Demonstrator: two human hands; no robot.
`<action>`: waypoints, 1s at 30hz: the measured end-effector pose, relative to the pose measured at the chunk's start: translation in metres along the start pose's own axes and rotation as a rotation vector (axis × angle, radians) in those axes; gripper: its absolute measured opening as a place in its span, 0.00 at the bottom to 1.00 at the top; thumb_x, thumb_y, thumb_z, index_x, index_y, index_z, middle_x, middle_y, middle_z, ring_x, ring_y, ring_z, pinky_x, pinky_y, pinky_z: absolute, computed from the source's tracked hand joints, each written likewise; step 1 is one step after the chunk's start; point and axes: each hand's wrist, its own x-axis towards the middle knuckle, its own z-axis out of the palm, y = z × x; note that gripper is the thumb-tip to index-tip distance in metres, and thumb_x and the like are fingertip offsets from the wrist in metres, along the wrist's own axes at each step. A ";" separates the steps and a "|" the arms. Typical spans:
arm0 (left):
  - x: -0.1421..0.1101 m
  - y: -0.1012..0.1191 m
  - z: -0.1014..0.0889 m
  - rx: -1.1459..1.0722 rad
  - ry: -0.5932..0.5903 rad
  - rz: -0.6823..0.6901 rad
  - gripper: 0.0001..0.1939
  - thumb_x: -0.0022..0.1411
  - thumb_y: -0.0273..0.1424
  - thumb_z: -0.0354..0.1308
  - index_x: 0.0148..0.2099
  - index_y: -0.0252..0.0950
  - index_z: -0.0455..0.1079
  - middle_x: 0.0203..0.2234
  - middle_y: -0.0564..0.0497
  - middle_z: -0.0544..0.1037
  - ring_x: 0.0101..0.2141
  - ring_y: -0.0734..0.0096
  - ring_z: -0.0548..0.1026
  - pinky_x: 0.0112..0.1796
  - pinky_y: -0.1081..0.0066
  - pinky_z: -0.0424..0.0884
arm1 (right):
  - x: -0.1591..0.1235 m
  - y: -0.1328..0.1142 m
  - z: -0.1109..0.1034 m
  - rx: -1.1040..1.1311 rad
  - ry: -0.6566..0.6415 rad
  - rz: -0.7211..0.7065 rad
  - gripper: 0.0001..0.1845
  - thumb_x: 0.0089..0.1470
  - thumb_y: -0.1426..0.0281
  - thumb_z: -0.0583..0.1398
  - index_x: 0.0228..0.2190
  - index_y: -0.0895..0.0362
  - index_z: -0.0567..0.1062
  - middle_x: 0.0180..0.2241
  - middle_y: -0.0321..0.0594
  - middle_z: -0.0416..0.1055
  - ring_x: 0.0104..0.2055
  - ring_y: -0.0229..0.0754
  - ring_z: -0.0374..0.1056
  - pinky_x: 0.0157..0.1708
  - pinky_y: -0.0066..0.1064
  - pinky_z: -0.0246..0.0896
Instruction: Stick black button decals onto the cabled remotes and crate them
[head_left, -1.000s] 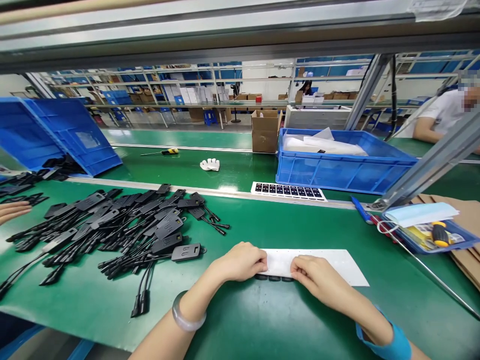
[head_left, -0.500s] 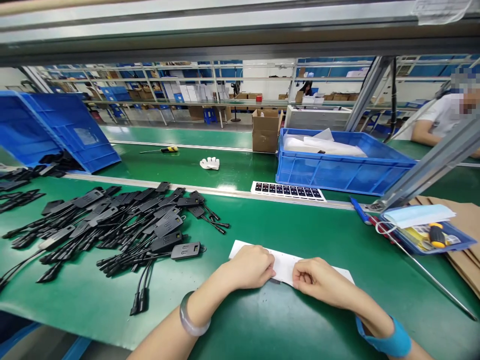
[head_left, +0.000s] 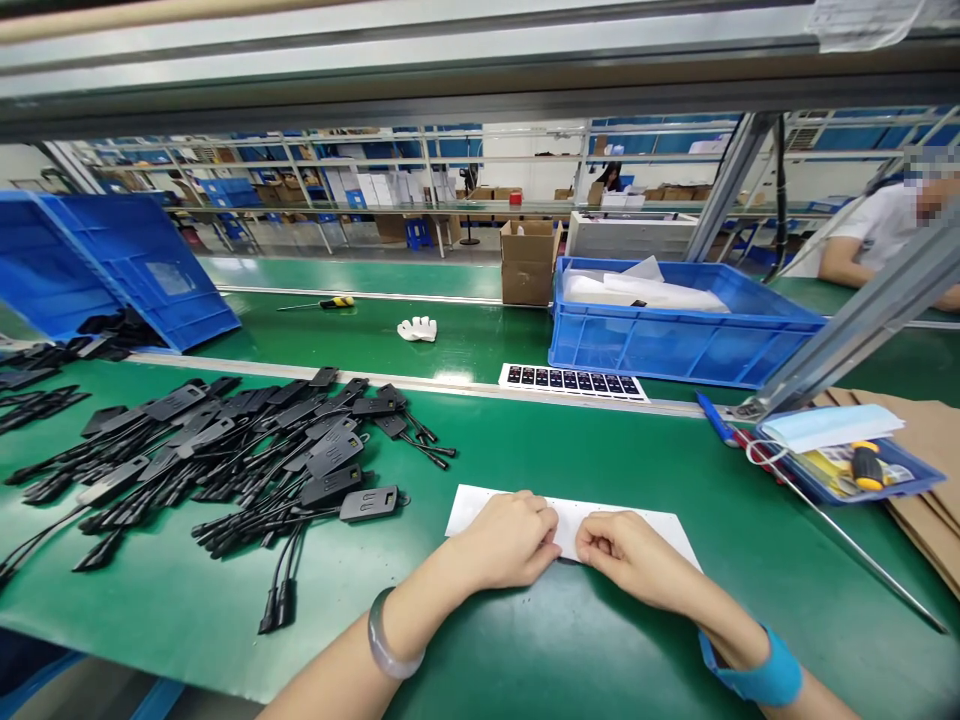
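Observation:
A long white sheet (head_left: 660, 528) lies on the green bench in front of me, its front edge pinched in both hands. My left hand (head_left: 517, 540) is closed on the sheet left of its middle. Just to the right, with a small gap between, my right hand (head_left: 619, 548) grips the same edge with curled fingers. A sliver of something dark shows under the edge between the hands. The fingertips are partly hidden. Left of my hands lies a heap of flat black cases with cable leads (head_left: 330, 450).
Behind the sheet lies a strip of dark labels (head_left: 574, 381), near a blue crate (head_left: 675, 335) with white sheets. A small blue tray (head_left: 911, 480) and a long metal rod (head_left: 862, 555) are at right. A white glove-like item (head_left: 418, 328) and a screwdriver (head_left: 336, 302) lie farther back.
The sheet has shifted left and the dark pieces along its front edge are now mostly hidden. My left hand has moved slightly right, closer to my right hand. Another person's hand at far left is gone.

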 end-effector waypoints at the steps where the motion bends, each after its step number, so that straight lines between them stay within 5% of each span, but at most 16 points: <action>1: 0.001 0.002 0.002 0.015 0.003 -0.016 0.06 0.60 0.33 0.52 0.34 0.36 0.66 0.31 0.49 0.76 0.32 0.63 0.73 0.30 0.68 0.66 | 0.001 0.000 0.002 -0.014 0.021 0.010 0.10 0.51 0.75 0.52 0.20 0.56 0.67 0.20 0.33 0.64 0.23 0.36 0.58 0.24 0.27 0.48; 5: 0.006 0.006 0.006 0.048 0.001 -0.053 0.09 0.62 0.33 0.49 0.33 0.35 0.67 0.31 0.47 0.76 0.32 0.61 0.73 0.32 0.66 0.66 | 0.002 -0.001 0.007 -0.078 0.119 0.043 0.11 0.53 0.76 0.52 0.21 0.57 0.67 0.22 0.34 0.66 0.24 0.37 0.59 0.25 0.27 0.49; 12: -0.006 -0.012 -0.015 -0.009 -0.155 -0.037 0.09 0.60 0.33 0.53 0.29 0.37 0.67 0.26 0.51 0.76 0.29 0.64 0.74 0.27 0.70 0.63 | -0.007 0.000 -0.010 -0.116 -0.064 -0.082 0.10 0.56 0.75 0.52 0.24 0.56 0.67 0.27 0.36 0.68 0.29 0.39 0.62 0.28 0.28 0.51; 16: -0.003 -0.007 -0.008 -0.041 -0.045 -0.022 0.13 0.62 0.40 0.52 0.32 0.37 0.68 0.29 0.50 0.76 0.30 0.65 0.74 0.29 0.70 0.64 | -0.006 0.001 0.001 -0.204 -0.011 -0.105 0.11 0.60 0.74 0.48 0.28 0.56 0.66 0.29 0.38 0.69 0.31 0.41 0.63 0.31 0.31 0.53; 20: 0.009 0.007 0.006 0.049 -0.012 -0.026 0.15 0.67 0.35 0.43 0.36 0.34 0.68 0.32 0.47 0.76 0.34 0.62 0.75 0.33 0.67 0.67 | -0.001 0.002 0.011 -0.234 0.048 -0.050 0.12 0.61 0.73 0.47 0.29 0.57 0.67 0.30 0.41 0.69 0.31 0.43 0.64 0.32 0.32 0.54; 30: -0.002 -0.001 -0.005 0.098 -0.106 -0.061 0.11 0.64 0.35 0.49 0.34 0.35 0.67 0.29 0.46 0.76 0.30 0.59 0.75 0.29 0.66 0.67 | -0.011 0.008 -0.027 0.083 -0.123 -0.018 0.09 0.55 0.71 0.55 0.26 0.56 0.72 0.25 0.34 0.68 0.26 0.35 0.61 0.26 0.25 0.51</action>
